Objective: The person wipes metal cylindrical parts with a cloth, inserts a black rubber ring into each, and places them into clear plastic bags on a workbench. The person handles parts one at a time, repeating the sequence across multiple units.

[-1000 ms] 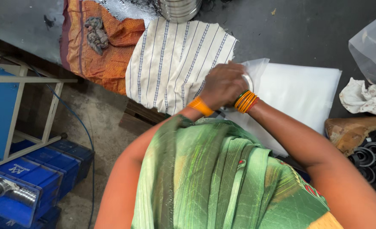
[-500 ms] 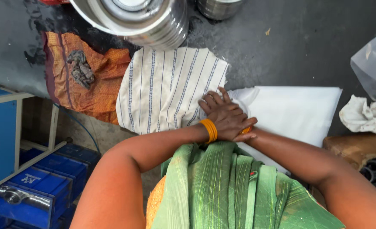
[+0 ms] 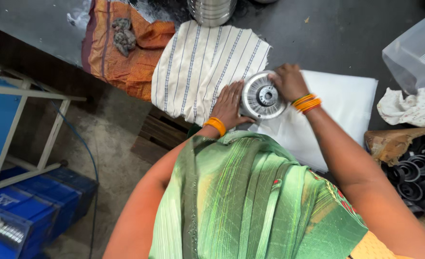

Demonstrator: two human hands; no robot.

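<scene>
Head view: a round ribbed metal disc [image 3: 262,97] rests on white sheeting [image 3: 339,103] on a dark bench. The left hand [image 3: 229,104] lies flat against its rim; the right hand [image 3: 289,82] curls over the far edge. The disc looks rigid, probably heavy, and best gripped at the rim.

The person wears a green draped garment [image 3: 251,201] with fine lighter stripes and a patterned red-and-green edge near the right shoulder. Orange bangles ring the left wrist [image 3: 215,125], orange and red ones the right wrist [image 3: 306,102].
</scene>
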